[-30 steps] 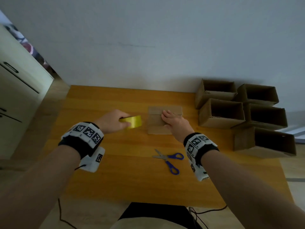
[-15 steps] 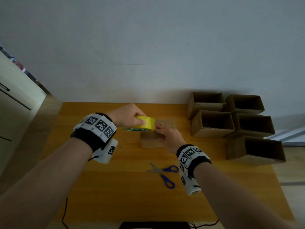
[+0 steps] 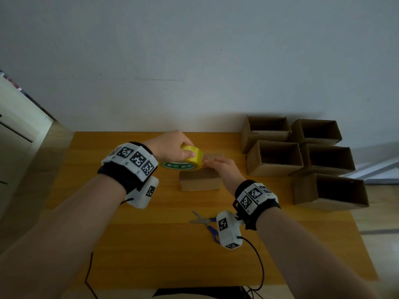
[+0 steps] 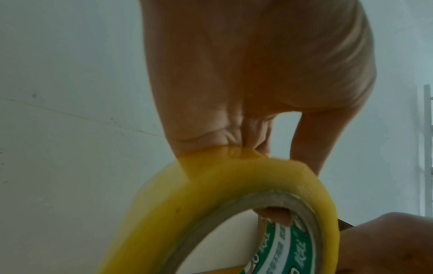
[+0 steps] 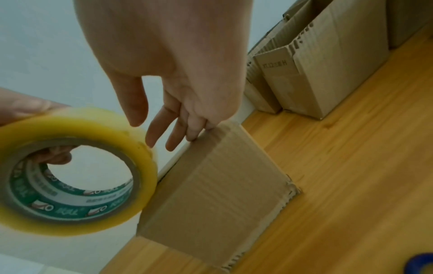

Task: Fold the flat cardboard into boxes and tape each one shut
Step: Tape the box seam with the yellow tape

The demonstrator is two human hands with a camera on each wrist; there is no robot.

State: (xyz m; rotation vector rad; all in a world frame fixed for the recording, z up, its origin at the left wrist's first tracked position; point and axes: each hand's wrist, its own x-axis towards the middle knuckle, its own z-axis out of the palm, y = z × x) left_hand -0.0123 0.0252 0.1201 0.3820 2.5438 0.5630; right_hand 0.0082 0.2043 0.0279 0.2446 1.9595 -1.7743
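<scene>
Bringing tape to box: the left hand [image 3: 172,145] carries the yellow tape roll [image 3: 183,161] just above the near-left part of the folded box [image 3: 199,180], which stands mid-counter.
Left hand: curled round the roll, thumb over the outer band and a fingertip hooked inside the core, as the left wrist view shows.
Right hand: the right hand [image 3: 222,169] has loosely extended fingers [image 5: 178,133]; the two outer ones rest on the far top edge of the box, the others reach toward the roll but hold nothing.
Box: closed face up, a strip already running along its far edge in the right wrist view; whether the seam is fully covered I cannot tell.
Counter: the wooden counter [image 3: 151,244] also carries blue-handled scissors [image 3: 205,223] near the person, partly behind the right wrist camera.
Finished stock: five open-ended folded boxes [image 3: 274,158] sit grouped at the right, well apart from the work.
Risk, free end: no loose tape end shows, so the fingers may fumble finding it and the roll could twist in the grip.
Risk, box shift: only a light touch steadies the box; pulling tape sideways would likely drag or tip it.
Risk, flaps: lifting the right hand to pick at the roll might let the flaps spring up.
Risk, cutting: both hands are busy, so reaching for the scissors probably means letting go of something.
</scene>
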